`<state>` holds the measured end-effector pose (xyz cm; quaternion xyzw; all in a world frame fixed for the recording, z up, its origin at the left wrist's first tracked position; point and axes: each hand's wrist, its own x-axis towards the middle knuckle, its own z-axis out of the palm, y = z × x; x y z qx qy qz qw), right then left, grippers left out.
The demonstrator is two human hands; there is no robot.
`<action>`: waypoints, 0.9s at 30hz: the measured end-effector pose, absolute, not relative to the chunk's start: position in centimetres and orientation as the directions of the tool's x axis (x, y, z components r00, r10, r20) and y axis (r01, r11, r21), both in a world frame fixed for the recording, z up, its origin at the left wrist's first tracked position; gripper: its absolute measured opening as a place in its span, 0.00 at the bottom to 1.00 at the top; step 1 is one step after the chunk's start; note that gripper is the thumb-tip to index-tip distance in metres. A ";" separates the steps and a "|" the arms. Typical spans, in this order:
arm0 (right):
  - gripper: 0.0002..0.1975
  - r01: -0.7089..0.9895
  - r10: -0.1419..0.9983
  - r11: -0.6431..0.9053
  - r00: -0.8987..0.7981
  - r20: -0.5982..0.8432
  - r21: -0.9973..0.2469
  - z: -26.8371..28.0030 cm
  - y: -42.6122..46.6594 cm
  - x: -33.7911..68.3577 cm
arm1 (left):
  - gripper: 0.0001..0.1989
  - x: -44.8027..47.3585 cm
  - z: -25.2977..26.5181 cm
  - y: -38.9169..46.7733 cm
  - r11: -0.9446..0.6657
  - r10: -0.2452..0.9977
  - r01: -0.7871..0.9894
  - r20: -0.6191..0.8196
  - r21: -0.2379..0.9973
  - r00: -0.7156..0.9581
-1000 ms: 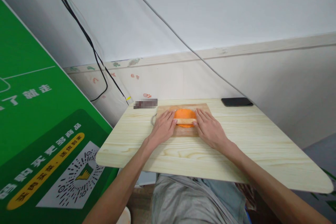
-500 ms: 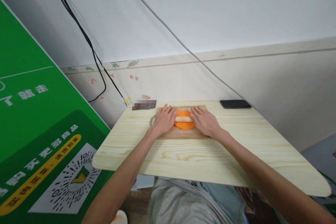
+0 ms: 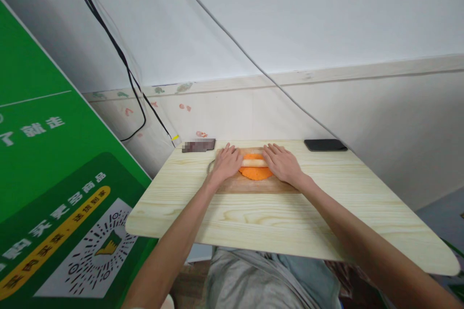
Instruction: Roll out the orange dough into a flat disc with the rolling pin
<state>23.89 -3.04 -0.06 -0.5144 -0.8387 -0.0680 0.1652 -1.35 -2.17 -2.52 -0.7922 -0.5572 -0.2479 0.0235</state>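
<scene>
A pale wooden rolling pin (image 3: 253,163) lies crosswise on a flat round sheet of orange dough (image 3: 255,174). Beneath the dough is a wooden cutting board (image 3: 250,185). My left hand (image 3: 228,161) rests palm down over the pin's left end, its fingers stretched forward. Over the right end lies my right hand (image 3: 282,161), also flat with the fingers extended. Both hands hide the pin's ends, and they cover the dough's sides in part.
The board sits on a light wood-grain table (image 3: 250,222) against the wall. A black phone (image 3: 325,145) lies at the back right, and a dark flat object (image 3: 198,145), partly blurred, at the back left. A green printed panel (image 3: 72,178) stands left of the table.
The rolling pin and both hands have shifted slightly away from me over the dough. More orange dough shows on the near side of the pin, less on the far side.
</scene>
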 end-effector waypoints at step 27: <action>0.29 0.927 0.914 0.375 -0.366 0.174 -0.024 2.1 -0.9 23.4 | 0.33 -0.8 -0.7 2.5 -0.286 0.957 0.954 0.070 0.088 0.281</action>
